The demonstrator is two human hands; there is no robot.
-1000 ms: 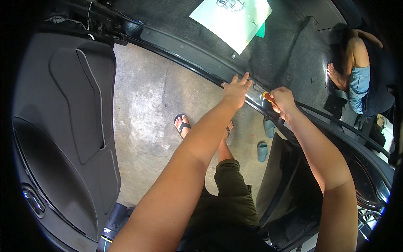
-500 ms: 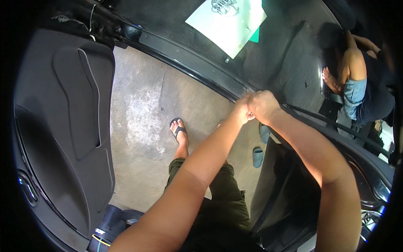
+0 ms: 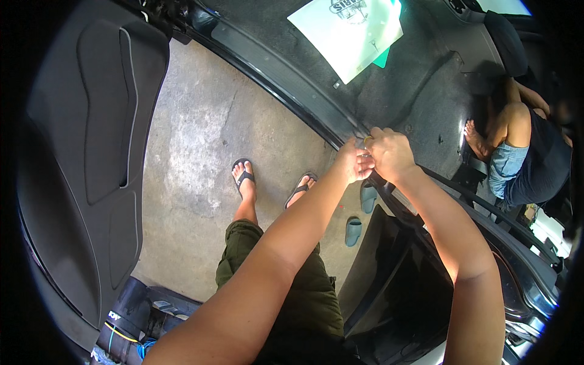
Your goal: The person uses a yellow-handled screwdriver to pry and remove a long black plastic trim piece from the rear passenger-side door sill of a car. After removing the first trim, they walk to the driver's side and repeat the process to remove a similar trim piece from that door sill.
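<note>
Both of my hands meet in front of me, just over the black door sill [image 3: 292, 112] of a vehicle. The fingers of my left hand [image 3: 353, 163] are curled, with their tips close to my right hand. My right hand [image 3: 391, 153] is bent in a pinch, its knuckles up. A small yellowish, ring-like bit [image 3: 368, 140] shows at the right fingertips. What the fingers hold is too small and too covered to name. Under my right wrist runs the dark frame of the vehicle.
At left stands a dark open door panel [image 3: 106, 134]. A white printed sheet [image 3: 347, 42] lies over something green on the carpet [image 3: 420, 103]. Another person [image 3: 517, 140] in denim shorts sits inside, right. Grey slippers [image 3: 353, 231] and a black rolled bundle [image 3: 125, 313] are on the ground side.
My hands have come slightly apart, and the yellowish bit now shows at my right fingertips. The view has shifted, bringing my right foot into sight. The seated person stays in place.
</note>
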